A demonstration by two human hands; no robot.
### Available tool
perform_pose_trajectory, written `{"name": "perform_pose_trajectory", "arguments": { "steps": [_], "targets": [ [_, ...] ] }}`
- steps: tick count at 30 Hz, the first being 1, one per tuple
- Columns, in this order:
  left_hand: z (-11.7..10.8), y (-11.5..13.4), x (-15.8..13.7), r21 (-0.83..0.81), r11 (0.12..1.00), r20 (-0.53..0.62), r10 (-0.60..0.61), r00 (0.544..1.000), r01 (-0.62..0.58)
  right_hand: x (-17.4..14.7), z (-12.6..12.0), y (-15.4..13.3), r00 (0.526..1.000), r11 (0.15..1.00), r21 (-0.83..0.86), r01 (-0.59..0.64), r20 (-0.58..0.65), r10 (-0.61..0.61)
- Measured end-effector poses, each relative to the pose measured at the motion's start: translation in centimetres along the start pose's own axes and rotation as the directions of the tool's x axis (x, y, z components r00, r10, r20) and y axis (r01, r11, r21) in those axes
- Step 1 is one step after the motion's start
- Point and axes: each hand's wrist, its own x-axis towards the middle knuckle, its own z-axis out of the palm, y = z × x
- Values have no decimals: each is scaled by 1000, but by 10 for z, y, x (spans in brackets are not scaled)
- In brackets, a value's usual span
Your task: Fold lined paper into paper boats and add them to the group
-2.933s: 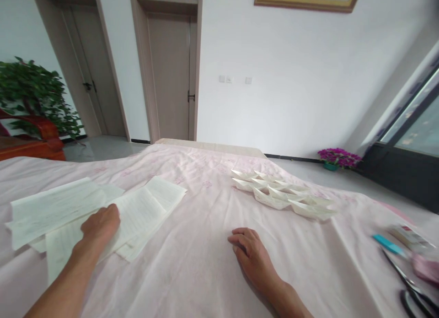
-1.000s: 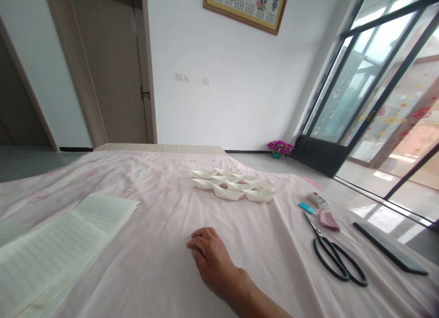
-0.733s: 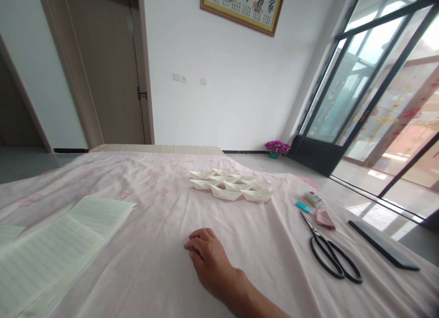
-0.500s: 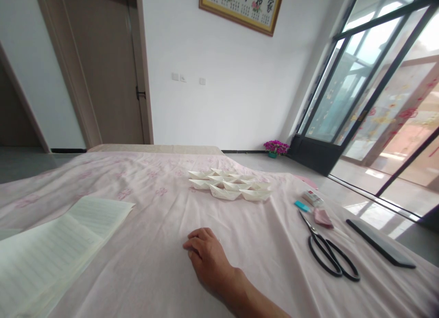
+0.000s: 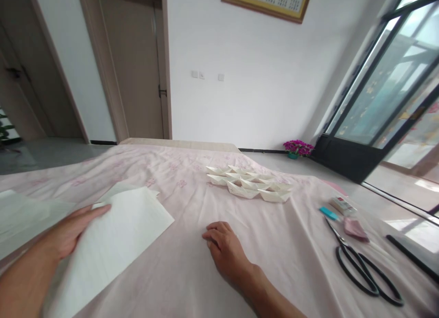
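Observation:
My left hand (image 5: 73,231) grips a sheet of white paper (image 5: 118,235) at its upper left edge, thumb on top. The sheet is lifted and bent, its right corner pointing across the cloth. Beneath and behind it show other sheets of paper (image 5: 125,187). My right hand (image 5: 228,247) lies on the pink cloth with its fingers curled together, and nothing shows in them. Beyond that hand stand several folded paper boats (image 5: 242,190), set close together in rows.
Black-handled scissors (image 5: 360,265) lie at the right, near a blue eraser-like block (image 5: 328,212), a small white box (image 5: 343,205) and a pink piece (image 5: 356,229). A dark flat object (image 5: 411,254) is at the right edge. Pink patterned cloth (image 5: 192,263) covers the table.
My left hand has come into view and lifted a sheet from the paper at the left. My right hand keeps its pose on the cloth. The view has turned left.

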Motion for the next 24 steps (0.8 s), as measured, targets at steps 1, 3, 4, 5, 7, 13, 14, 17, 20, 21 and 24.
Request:
{"name": "perform_pose_trajectory", "arguments": {
  "steps": [1, 3, 4, 5, 7, 13, 14, 17, 20, 21, 24],
  "targets": [
    [7, -2, 6, -45, 994, 152, -95, 984, 103, 0, 0, 0, 1000, 1000, 1, 4, 2, -4],
    [21, -5, 8, -133, 973, 202, -162, 966, 191, 1, -1, 0, 1000, 1000, -2, 4, 19, -4],
    [29, -6, 6, -178, 962, 210, -167, 963, 205, 1, -1, 0, 1000, 1000, 0, 2, 24, -2],
    [36, -7, 1, -222, 953, 220, -158, 962, 208, 1, -1, -1, 1000, 1000, 10, 3, 26, -3],
    [48, -9, -12, -292, 932, 206, -158, 966, 215, -1, -1, -1, 999, 998, 57, 15, 31, -16],
    [76, -27, -33, -403, 913, 379, 100, 920, 67, -6, 3, -3, 992, 974, 225, -27, 127, -2],
    [80, -32, -33, -360, 932, 358, 96, 929, 42, -6, 5, -4, 989, 964, 258, -61, 143, 24],
    [88, -45, -35, -205, 974, 380, 167, 910, -93, -4, 9, -6, 981, 921, 348, -176, 144, 133],
    [93, -51, -42, -109, 971, 427, 241, 872, -215, 1, 15, -2, 972, 874, 426, -233, 104, 209],
    [93, -52, -43, -87, 965, 430, 259, 865, -246, 2, 17, 1, 970, 856, 456, -243, 87, 229],
    [94, -56, -45, -22, 942, 440, 311, 843, -336, 10, 25, 11, 943, 785, 547, -290, 23, 332]
  ]
}}
